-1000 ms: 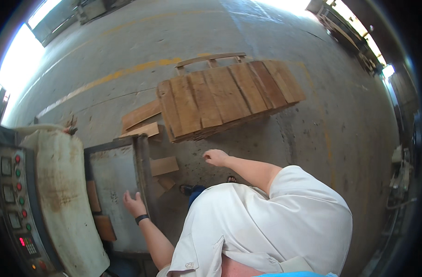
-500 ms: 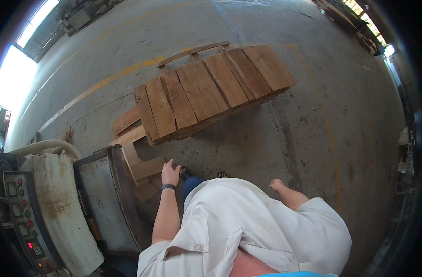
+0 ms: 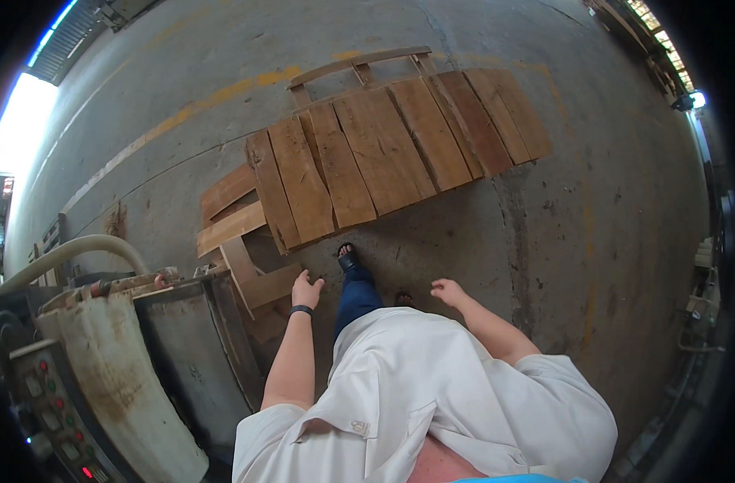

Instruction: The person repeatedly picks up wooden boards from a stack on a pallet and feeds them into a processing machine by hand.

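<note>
My left hand (image 3: 305, 290) hangs with thumb and fingers apart and holds nothing. It is beside the end of a loose wooden board (image 3: 272, 288) low on the left; I cannot tell whether they touch. My right hand (image 3: 448, 291) is held out over the floor, its fingers loosely bent and nothing visible in them. Ahead of both hands is a stack of wide brown planks (image 3: 381, 145), laid side by side on top. Behind it a curved wooden rail (image 3: 359, 64) sticks out on short posts.
At my left stands a machine with a rust-stained pale cover (image 3: 102, 362), a dark metal side panel (image 3: 186, 342) and a button panel (image 3: 57, 410). A thick pale hose (image 3: 78, 249) arches over it. More boards (image 3: 231, 228) lie at the stack's left end. Yellow lines mark the concrete floor.
I have stepped forward, with one foot now near the stack's edge. My right hand has swung forward and inward, its fingers less tightly curled. My left hand remains beside the low boards.
</note>
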Demonstrator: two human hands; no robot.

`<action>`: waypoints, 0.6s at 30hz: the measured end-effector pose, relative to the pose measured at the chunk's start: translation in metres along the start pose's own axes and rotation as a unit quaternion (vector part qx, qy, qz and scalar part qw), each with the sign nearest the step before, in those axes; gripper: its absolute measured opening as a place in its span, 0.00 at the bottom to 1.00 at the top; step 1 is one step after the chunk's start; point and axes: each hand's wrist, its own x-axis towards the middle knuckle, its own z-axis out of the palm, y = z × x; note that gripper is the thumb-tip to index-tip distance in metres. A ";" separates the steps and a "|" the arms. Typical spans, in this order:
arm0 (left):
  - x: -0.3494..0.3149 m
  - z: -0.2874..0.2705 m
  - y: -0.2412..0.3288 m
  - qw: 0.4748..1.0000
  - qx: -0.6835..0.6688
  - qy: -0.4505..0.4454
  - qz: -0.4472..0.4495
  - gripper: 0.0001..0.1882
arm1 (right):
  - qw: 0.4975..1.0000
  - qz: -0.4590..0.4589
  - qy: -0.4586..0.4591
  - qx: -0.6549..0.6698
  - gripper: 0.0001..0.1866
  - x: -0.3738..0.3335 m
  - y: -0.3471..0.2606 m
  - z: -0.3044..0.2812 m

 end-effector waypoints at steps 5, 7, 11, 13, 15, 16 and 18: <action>0.101 -0.015 -0.044 0.996 -0.054 -0.011 -0.068 0.38 | 0.997 -0.007 -0.046 0.059 0.27 0.085 -0.127 0.026; 0.139 -0.014 -0.047 0.995 -0.060 -0.016 -0.079 0.41 | 0.971 0.078 -0.052 0.220 0.34 0.124 -0.160 0.035; 0.206 -0.011 -0.057 0.992 -0.080 0.006 -0.095 0.45 | 0.955 0.093 0.034 0.280 0.42 0.199 -0.212 0.056; 0.222 -0.014 -0.076 0.991 -0.073 0.011 -0.116 0.46 | 0.936 0.167 0.048 0.306 0.49 0.218 -0.243 0.076; 0.238 -0.001 -0.059 0.991 -0.059 0.004 -0.119 0.50 | 0.922 0.193 0.060 0.329 0.50 0.241 -0.240 0.080; 0.246 -0.003 -0.060 0.990 -0.059 0.006 -0.125 0.50 | 0.907 0.208 0.064 0.361 0.50 0.251 -0.242 0.088; 0.258 -0.003 -0.059 0.989 -0.091 0.004 -0.119 0.51 | 0.911 0.203 0.104 0.343 0.48 0.265 -0.240 0.105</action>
